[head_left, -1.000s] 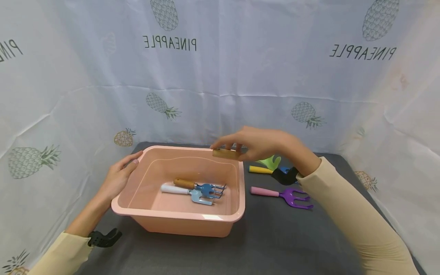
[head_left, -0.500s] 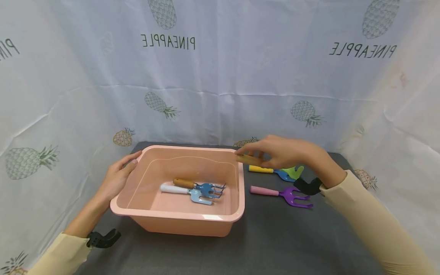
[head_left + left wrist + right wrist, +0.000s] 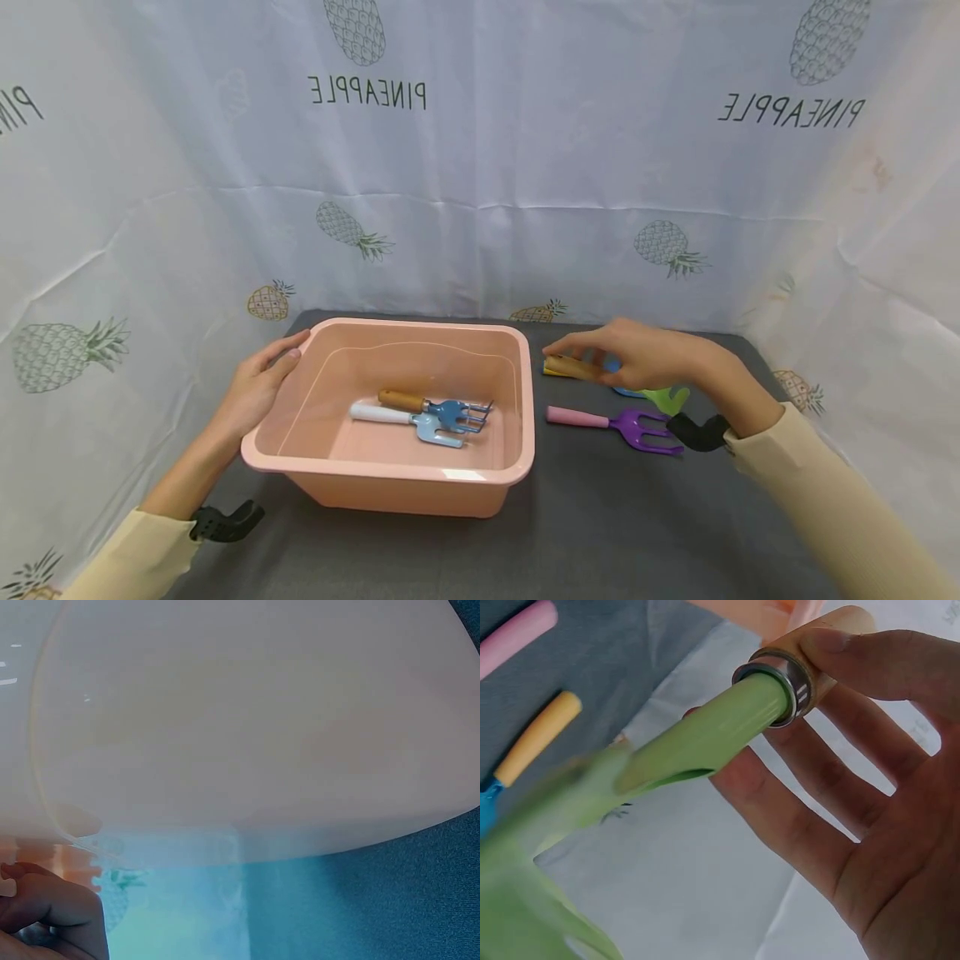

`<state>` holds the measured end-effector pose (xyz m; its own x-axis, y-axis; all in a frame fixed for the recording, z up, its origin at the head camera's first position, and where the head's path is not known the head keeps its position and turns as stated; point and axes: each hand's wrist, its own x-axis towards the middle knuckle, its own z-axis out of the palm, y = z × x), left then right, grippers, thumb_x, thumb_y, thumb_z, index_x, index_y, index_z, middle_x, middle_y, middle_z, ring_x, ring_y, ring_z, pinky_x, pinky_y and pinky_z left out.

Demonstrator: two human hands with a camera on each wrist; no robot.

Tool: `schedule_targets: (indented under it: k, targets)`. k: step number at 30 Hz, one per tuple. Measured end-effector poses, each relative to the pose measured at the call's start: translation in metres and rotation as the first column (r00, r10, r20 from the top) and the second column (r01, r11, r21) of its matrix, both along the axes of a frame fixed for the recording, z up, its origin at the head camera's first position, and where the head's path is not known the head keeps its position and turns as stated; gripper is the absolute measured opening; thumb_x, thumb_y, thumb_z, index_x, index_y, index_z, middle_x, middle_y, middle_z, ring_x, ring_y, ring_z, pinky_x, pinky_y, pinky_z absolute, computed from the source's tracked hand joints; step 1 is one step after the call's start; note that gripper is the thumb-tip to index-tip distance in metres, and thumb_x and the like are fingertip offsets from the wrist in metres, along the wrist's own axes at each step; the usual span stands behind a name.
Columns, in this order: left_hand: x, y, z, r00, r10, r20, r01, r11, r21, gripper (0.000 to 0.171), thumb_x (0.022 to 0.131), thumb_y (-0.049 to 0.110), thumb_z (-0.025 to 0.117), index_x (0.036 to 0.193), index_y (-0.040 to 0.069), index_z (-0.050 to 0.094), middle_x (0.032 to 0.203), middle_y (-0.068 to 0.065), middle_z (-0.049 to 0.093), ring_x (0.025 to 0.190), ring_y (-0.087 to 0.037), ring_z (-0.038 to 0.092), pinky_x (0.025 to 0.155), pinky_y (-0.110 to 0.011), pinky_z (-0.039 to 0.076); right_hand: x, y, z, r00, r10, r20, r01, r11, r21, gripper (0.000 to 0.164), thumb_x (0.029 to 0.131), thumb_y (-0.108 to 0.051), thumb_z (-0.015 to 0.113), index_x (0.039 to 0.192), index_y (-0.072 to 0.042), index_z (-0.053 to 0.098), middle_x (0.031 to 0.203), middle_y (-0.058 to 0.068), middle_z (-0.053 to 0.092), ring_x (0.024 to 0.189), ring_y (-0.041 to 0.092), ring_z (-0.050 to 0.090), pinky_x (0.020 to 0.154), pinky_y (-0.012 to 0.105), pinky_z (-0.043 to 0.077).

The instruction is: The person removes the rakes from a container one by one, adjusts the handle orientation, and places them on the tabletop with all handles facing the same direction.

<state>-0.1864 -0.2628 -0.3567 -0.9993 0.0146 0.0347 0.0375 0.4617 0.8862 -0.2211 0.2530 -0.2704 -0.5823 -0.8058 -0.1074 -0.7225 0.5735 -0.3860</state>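
Pinching the green tool (image 3: 697, 724) by its wooden handle (image 3: 853, 616), the right hand (image 3: 652, 354) sits beyond the right wall of the tub (image 3: 527, 408), thumb on one side and fingertips on the other. The tool's long axis runs roughly left to right: the handle's butt points at the tub, while the head reaches back under the wrist and slightly toward the person. The tub therefore lies off the butt end, and the way across is over its right rim. In the head view the grip covers much of a yellow-handled tool (image 3: 540, 739) on the table (image 3: 660, 517); from the right wrist the two handles stand apart (whether the green head touches the table I cannot tell).

The left hand (image 3: 258, 392) is well away, gripping the tub's left rim, so the right is much the nearer for the green tool. Behind, the curtain (image 3: 562, 208) limits room; on the near side lies a purple fork (image 3: 637, 429), parted from the tub by a narrow strip of table, with wider room toward the person. Inside the tub, a blue fork (image 3: 447, 412) overlaps a pale fork (image 3: 423, 425).
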Motion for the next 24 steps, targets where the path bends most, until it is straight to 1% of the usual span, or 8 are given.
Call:
schedule_targets:
  k: [2, 4, 8, 12, 17, 19, 22, 24]
  targets:
    - [0.000, 0.000, 0.000, 1.000, 0.001, -0.001, -0.001, 1.000, 0.003, 0.061, 0.111, 0.047, 0.040, 0.164, 0.016, 0.033, 0.167, -0.020, 0.033, 0.105, 0.021, 0.053, 0.083, -0.009, 0.052, 0.001, 0.005, -0.005, 1.000, -0.013, 0.022, 0.013, 1.000, -0.004, 0.069, 0.090, 0.010, 0.060, 0.149, -0.025, 0.056, 0.125, -0.006, 0.071, 0.099, 0.011, 0.072, 0.073, 0.026, 0.058]
    - [0.000, 0.001, 0.000, 1.000, 0.005, -0.005, -0.005, 1.000, 0.000, 0.061, 0.111, 0.046, 0.040, 0.163, 0.016, 0.034, 0.168, -0.019, 0.032, 0.106, 0.021, 0.051, 0.084, -0.008, 0.051, 0.001, 0.011, -0.011, 0.999, -0.029, 0.034, 0.029, 1.000, 0.001, 0.069, 0.092, 0.009, 0.060, 0.150, -0.029, 0.054, 0.124, -0.008, 0.071, 0.099, 0.010, 0.072, 0.073, 0.026, 0.057]
    - [0.000, 0.001, 0.000, 1.000, 0.011, -0.007, -0.011, 1.000, -0.007, 0.060, 0.111, 0.046, 0.041, 0.163, 0.016, 0.035, 0.168, -0.017, 0.032, 0.108, 0.021, 0.049, 0.084, -0.007, 0.050, 0.002, 0.020, -0.023, 0.998, -0.061, 0.034, 0.061, 0.998, 0.003, 0.070, 0.094, 0.004, 0.063, 0.152, -0.034, 0.050, 0.121, -0.009, 0.071, 0.100, 0.012, 0.072, 0.074, 0.026, 0.056]
    - [0.000, 0.001, -0.001, 1.000, 0.007, -0.004, -0.007, 1.000, -0.002, 0.060, 0.111, 0.046, 0.040, 0.163, 0.016, 0.034, 0.168, -0.017, 0.032, 0.108, 0.021, 0.050, 0.084, -0.007, 0.050, 0.003, 0.025, -0.034, 0.996, -0.078, 0.042, 0.078, 0.997, -0.007, 0.069, 0.093, 0.004, 0.065, 0.151, -0.031, 0.050, 0.119, -0.005, 0.072, 0.099, 0.016, 0.072, 0.074, 0.026, 0.056]
    - [-0.001, 0.001, -0.002, 1.000, 0.005, -0.003, -0.005, 1.000, -0.005, 0.060, 0.111, 0.047, 0.040, 0.163, 0.017, 0.034, 0.168, -0.017, 0.032, 0.107, 0.021, 0.051, 0.084, -0.008, 0.051, 0.006, 0.028, -0.051, 0.993, -0.081, 0.089, 0.082, 0.997, -0.005, 0.068, 0.089, 0.010, 0.062, 0.147, -0.025, 0.054, 0.115, -0.002, 0.071, 0.092, 0.009, 0.067, 0.070, 0.025, 0.055]
    - [-0.001, 0.000, -0.002, 1.000, 0.004, -0.005, -0.004, 1.000, -0.010, 0.060, 0.111, 0.047, 0.040, 0.163, 0.017, 0.034, 0.168, -0.016, 0.032, 0.108, 0.021, 0.050, 0.084, -0.007, 0.051, 0.007, 0.030, -0.058, 0.990, -0.069, 0.119, 0.071, 0.997, -0.013, 0.070, 0.086, 0.014, 0.060, 0.147, -0.021, 0.055, 0.118, 0.000, 0.070, 0.091, 0.008, 0.067, 0.069, 0.025, 0.055]
    - [-0.002, 0.000, -0.002, 1.000, 0.003, -0.004, -0.003, 1.000, -0.010, 0.060, 0.111, 0.047, 0.041, 0.163, 0.018, 0.034, 0.169, -0.015, 0.032, 0.110, 0.020, 0.050, 0.085, -0.007, 0.050, 0.008, 0.032, -0.071, 0.987, -0.057, 0.152, 0.062, 0.998, -0.027, 0.072, 0.085, 0.014, 0.060, 0.148, -0.021, 0.056, 0.123, -0.002, 0.070, 0.095, 0.008, 0.070, 0.072, 0.024, 0.057]
    - [-0.003, 0.000, -0.003, 1.000, 0.003, 0.000, -0.003, 1.000, -0.010, 0.060, 0.111, 0.048, 0.041, 0.163, 0.019, 0.034, 0.169, -0.013, 0.031, 0.113, 0.018, 0.050, 0.085, -0.007, 0.050, 0.009, 0.032, -0.079, 0.986, -0.044, 0.162, 0.051, 0.998, -0.037, 0.072, 0.085, 0.014, 0.059, 0.147, -0.021, 0.056, 0.125, -0.001, 0.070, 0.092, 0.011, 0.070, 0.070, 0.025, 0.058]
